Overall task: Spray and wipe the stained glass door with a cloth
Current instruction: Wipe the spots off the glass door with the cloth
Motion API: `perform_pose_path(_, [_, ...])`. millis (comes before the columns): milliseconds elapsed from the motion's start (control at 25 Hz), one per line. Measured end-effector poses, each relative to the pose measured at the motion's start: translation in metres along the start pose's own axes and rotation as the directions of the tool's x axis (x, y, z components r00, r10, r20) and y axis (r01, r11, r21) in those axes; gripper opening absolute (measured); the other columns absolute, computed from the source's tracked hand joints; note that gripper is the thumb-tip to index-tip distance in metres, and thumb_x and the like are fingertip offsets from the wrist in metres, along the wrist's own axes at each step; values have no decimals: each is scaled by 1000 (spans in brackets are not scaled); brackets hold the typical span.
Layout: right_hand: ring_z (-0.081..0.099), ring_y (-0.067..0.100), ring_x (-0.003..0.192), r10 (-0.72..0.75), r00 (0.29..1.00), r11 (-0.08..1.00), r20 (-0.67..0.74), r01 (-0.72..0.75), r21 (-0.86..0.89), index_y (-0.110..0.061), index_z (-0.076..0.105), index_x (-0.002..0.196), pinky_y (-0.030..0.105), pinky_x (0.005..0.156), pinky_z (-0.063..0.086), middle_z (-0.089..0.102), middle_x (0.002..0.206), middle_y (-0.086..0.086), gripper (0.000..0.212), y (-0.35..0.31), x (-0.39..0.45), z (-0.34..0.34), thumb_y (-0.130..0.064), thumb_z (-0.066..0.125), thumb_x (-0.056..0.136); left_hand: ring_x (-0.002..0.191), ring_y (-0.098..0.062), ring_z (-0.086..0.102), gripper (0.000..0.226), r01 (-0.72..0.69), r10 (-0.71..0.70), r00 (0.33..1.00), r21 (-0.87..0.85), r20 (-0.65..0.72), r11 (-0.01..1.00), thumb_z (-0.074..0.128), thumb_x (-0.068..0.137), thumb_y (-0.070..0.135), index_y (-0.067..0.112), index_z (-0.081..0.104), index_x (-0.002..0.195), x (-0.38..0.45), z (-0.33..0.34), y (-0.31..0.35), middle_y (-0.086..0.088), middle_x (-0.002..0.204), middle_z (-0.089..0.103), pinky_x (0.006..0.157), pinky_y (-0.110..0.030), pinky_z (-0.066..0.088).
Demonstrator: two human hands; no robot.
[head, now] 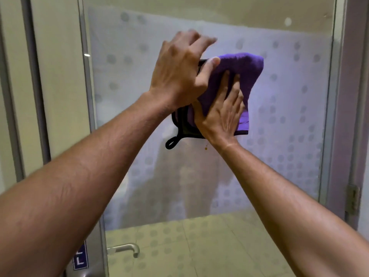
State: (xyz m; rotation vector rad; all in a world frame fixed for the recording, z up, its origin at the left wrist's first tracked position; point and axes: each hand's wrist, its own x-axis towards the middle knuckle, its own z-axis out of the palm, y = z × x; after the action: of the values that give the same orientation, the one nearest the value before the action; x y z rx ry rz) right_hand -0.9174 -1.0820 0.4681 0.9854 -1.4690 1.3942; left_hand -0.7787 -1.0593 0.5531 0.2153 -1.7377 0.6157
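- Wiping step is what's in hand here, no spray bottle anywhere in view, so my guess is the spraying part is done or just off-camera.
- The purple microfiber cloth (237, 80) with black edging is bunched up against the frosted glass door (289, 116), roughly at the middle of the pane, a bit toward the upper half. Its little black hanging loop (171, 142) dangles off the lower left corner.
- Right hand (221, 114) is flat on the cloth, fingers (229, 84) close together and pointing up, pressing it to the glass.
- Left hand (179, 72) is over the cloth's left edge: thumb hooked onto the fold, the other fingers loosely spread and blurry, so I can't tell if they're touching the glass.
- There's a small brown spot (205, 148) on the glass just below the cloth, right beside the right wrist. Looks like the stain that's left.
- Next move, I'd say: drag the cloth down over that spot with firm pressure, keeping a flat face on the glass.
- Door handle (127, 249) sits way down by the bottom left edge, well out of the way.
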Motion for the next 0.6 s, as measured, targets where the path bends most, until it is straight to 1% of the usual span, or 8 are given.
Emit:
perform_pose_path(80, [27, 35, 144, -9, 999, 997, 32, 12, -78, -14, 17, 155, 50, 115, 22, 19, 161, 18, 84, 2, 7, 8, -64, 42, 92, 119, -30, 50, 54, 139, -134, 990, 122, -43, 983, 43, 93, 41, 16, 49, 141, -18, 6, -32, -10, 131, 56, 93, -40, 36])
perform_pose_path(160, [20, 35, 147, -9, 998, 990, 61, 18, -142, -22, 15, 156, 52, 116, 18, 17, 162, 17, 75, 2, 9, 13, -61, 34, 95, 129, -34, 42, 58, 255, -257, 966, 225, -22, 940, 41, 95, 39, 14, 40, 147, -46, 13, -63, -13, 145, 45, 100, -43, 33])
perform_pose_path(240, [17, 42, 146, 7, 996, 990, 89, 5, -137, -33, 13, 155, 61, 115, 14, 17, 161, 22, 73, -6, 13, 17, -63, 34, 92, 140, -35, 32, 61, 293, -312, 950, 295, 19, 910, 39, 96, 37, 12, 32, 151, -68, 18, -86, -16, 156, 31, 109, -47, 28])
perform_pose_path(360, [4, 53, 144, 52, 988, 995, 149, -39, -88, -44, 7, 152, 74, 108, 3, 4, 161, 27, 88, -23, 24, 18, -84, 31, 78, 152, -30, 8, 69, 256, -307, 948, 380, 81, 889, 36, 97, 41, 12, 16, 156, -82, 26, -99, -16, 165, 8, 122, -45, 12])
perform_pose_path(400, [-2, 55, 144, 58, 985, 994, 164, -41, -105, -43, 5, 153, 77, 105, 0, -2, 162, 25, 94, -27, 26, 20, -88, 30, 74, 153, -29, 1, 72, 241, -302, 949, 403, 94, 883, 34, 97, 43, 13, 10, 157, -84, 28, -101, -15, 165, 2, 124, -44, 6])
perform_pose_path(480, [-8, 56, 143, 51, 984, 989, 171, -26, -148, -36, 4, 154, 82, 101, -1, -8, 162, 21, 101, -31, 27, 23, -90, 29, 72, 153, -28, -4, 74, 210, -281, 954, 437, 105, 875, 30, 97, 47, 13, 3, 158, -87, 30, -103, -16, 165, -4, 124, -44, 1])
perform_pose_path(560, [-8, 51, 146, 22, 988, 987, 151, 3, -161, -26, 8, 156, 81, 102, 0, -4, 163, 21, 100, -33, 28, 27, -84, 30, 78, 153, -28, -5, 75, 196, -269, 958, 462, 98, 865, 28, 98, 48, 12, 1, 158, -89, 30, -106, -17, 165, -4, 124, -45, 1])
perform_pose_path(600, [-5, 47, 147, -2, 991, 987, 133, 23, -157, -21, 12, 156, 80, 106, 2, 0, 163, 21, 95, -32, 30, 28, -78, 31, 83, 153, -28, -4, 75, 192, -264, 960, 467, 93, 863, 27, 98, 48, 12, 1, 158, -89, 31, -106, -18, 165, -4, 124, -45, 1])
